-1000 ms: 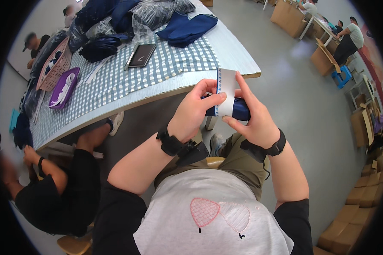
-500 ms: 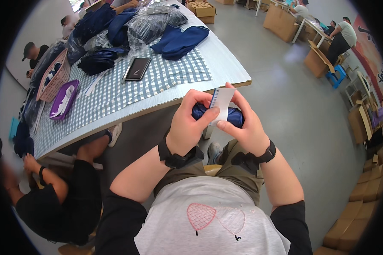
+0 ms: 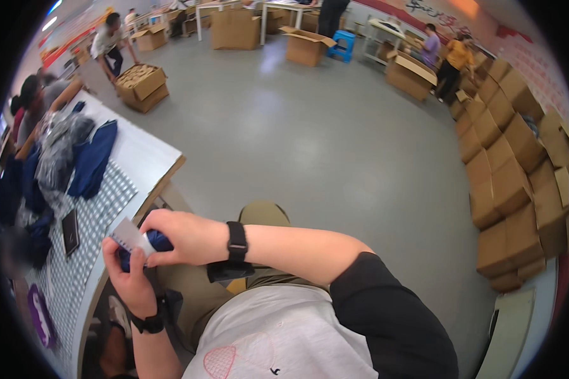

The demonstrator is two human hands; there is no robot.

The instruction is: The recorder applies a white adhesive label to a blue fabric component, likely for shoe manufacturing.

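Observation:
Both my hands meet at the lower left, just off the table's corner. My left hand comes up from below and grips a small dark blue bundle of cloth with a white paper tag on it. My right hand reaches across from the right, fingers closed over the top of the same bundle beside the tag. Each wrist carries a black band. Most of the blue bundle is hidden between my palms.
A table with a checked cloth runs along the left, bearing dark blue garments, clear bags and a flat black wallet-like item. People sit at its far end. Cardboard boxes stack along the right wall, more stand on the grey floor behind.
The view has swung to the right, so the table now lies at the far left and the open floor fills the middle. My hands still hold the bundle and tag together.

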